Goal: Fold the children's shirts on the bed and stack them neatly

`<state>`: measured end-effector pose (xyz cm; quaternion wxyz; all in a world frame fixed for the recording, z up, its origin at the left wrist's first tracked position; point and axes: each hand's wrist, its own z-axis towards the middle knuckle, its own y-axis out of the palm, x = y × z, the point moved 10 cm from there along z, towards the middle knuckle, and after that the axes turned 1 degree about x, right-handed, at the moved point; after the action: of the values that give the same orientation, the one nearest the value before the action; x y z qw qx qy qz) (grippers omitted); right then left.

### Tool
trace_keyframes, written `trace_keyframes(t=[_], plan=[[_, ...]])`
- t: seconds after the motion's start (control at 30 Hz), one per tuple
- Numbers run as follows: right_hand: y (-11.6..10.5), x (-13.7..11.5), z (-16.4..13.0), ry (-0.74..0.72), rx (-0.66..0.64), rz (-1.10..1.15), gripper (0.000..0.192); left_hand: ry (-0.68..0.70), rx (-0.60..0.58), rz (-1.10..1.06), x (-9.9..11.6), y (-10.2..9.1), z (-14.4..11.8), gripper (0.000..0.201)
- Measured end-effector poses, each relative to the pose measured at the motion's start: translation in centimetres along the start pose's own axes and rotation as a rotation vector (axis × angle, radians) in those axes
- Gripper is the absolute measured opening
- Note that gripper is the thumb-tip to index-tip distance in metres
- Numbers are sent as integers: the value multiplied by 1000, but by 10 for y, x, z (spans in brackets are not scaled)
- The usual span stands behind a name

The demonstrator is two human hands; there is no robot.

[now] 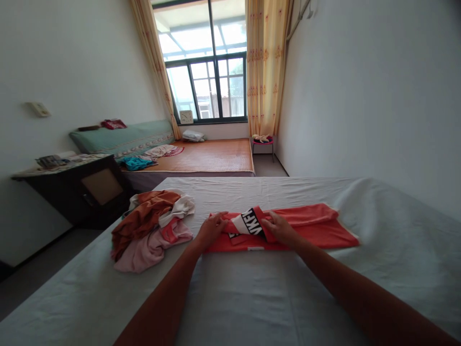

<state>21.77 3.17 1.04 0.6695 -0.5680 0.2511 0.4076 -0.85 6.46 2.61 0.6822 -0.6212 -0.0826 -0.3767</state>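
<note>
A coral-red shirt (pixel 306 226) lies folded lengthwise into a long strip across the white sheet (pixel 252 293). Its sleeve-like part with a black and white lettered band (pixel 250 223) is turned up in the middle. My left hand (pixel 212 229) grips the shirt at its left end, fingers closed on the cloth. On the other side of the lettered band, my right hand (pixel 281 229) pinches the red fabric near the band's edge. The fingertips of both hands are partly hidden in the folds.
A heap of rust-brown, pink and white clothes (pixel 154 228) lies left of the shirt. Beyond stands a mat-covered bed (pixel 216 156) with several cloths on it. A dark cabinet (pixel 79 192) is at left, a small stool (pixel 264 142) by the curtain, and a wall (pixel 378 96) at right.
</note>
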Motion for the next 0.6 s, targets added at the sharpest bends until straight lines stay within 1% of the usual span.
trace_keyframes(t=[0.07,0.13,0.2,0.23,0.27,0.3,0.33,0.4,0.43,0.5,0.53,0.6], plan=[[-6,14,5,52,34,-125,37,-55,43,91,-6,-2,3,43],[-14,12,4,24,87,-243,40,-64,104,197,-2,-8,3,41],[-26,-6,0,-69,196,-333,38,-3,166,304,14,-14,0,38],[-28,-19,-4,-136,239,-377,38,57,177,346,26,-14,-2,37],[-25,-32,-7,-211,249,-422,38,132,165,373,38,-9,-5,37],[-16,-45,-10,-291,219,-465,40,211,132,385,50,0,-8,38],[-3,-55,-14,-367,155,-500,42,277,84,389,59,11,-12,39],[28,-65,-21,-461,11,-552,44,349,-21,397,67,36,-19,42],[41,-64,-24,-471,-44,-576,46,348,-66,408,65,47,-21,45],[57,-55,-27,-430,-98,-612,53,294,-125,438,55,63,-23,51],[61,-48,-27,-399,-110,-620,57,260,-142,453,49,67,-24,54],[62,-37,-26,-350,-125,-622,61,193,-161,479,40,69,-24,59]])
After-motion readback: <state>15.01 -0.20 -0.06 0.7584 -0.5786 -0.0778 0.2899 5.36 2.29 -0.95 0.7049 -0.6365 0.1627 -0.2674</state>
